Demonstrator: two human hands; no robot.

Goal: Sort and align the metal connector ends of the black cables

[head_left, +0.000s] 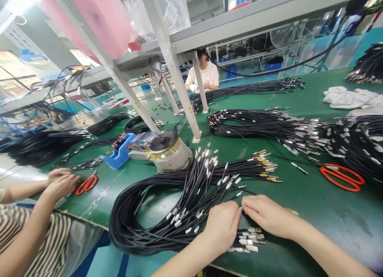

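Observation:
My left hand [223, 225] is closed in a pinch, its fingertips meeting those of my right hand [266, 215]. Between the two hands shows a small pale metallic piece [241, 208], seemingly part of a thin black cable; the fingers cover most of it. A white-and-yellow tip [291, 211] sticks out behind my right hand. Under and around my left hand lies a looped bundle of black cables [128, 213] with white labels. Some of its labelled ends [249, 241] lie below my hands, others with yellow tips [266, 167] beyond them.
Behind the bundle stands a round grey tape dispenser [167, 153], beside a blue tape holder [118, 153]. Orange-handled scissors [342, 177] lie right; another pair [86, 184] lies near a co-worker's hands [61, 183]. More cable bundles [254, 123], white gloves [353, 98] and shelf posts [182, 89] stand farther back.

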